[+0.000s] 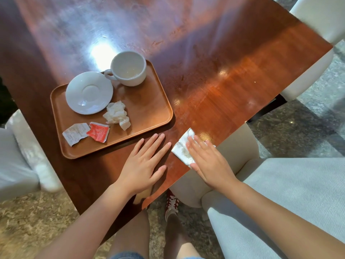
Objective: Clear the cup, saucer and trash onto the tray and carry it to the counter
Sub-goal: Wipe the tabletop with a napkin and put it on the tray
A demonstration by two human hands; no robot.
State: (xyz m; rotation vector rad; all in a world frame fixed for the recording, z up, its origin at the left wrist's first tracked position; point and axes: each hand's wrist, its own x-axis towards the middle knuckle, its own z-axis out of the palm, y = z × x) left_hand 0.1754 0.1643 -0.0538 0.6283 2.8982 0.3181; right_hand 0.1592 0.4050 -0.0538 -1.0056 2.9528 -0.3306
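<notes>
1. The left hand (143, 163) lies flat on the glossy reddish-brown wooden table (233, 86), fingers spread and holding nothing, its fingertips just short of the tray's near rim.
2. The right hand (209, 161) presses palm-down, fingers straight, on a folded white paper napkin (182, 150) at the table's near edge; the napkin's corner reaches that edge.
3. The rounded rectangular brown wooden tray (149, 109) sits on the table, well in from every table edge.
4. On the tray the white ceramic cup (128, 68) stands upright at the far corner, its handle over the round white saucer (89, 92) beside it.
5. A crumpled white tissue (117, 114) lies mid-tray; a torn white packet (74, 133) and a torn red packet (98, 131) lie touching near the front rim.
6. Beyond and right of the tray the tabletop is bare and wide.
7. Pale upholstered chairs (280, 193) crowd the table's right side and near corner.
</notes>
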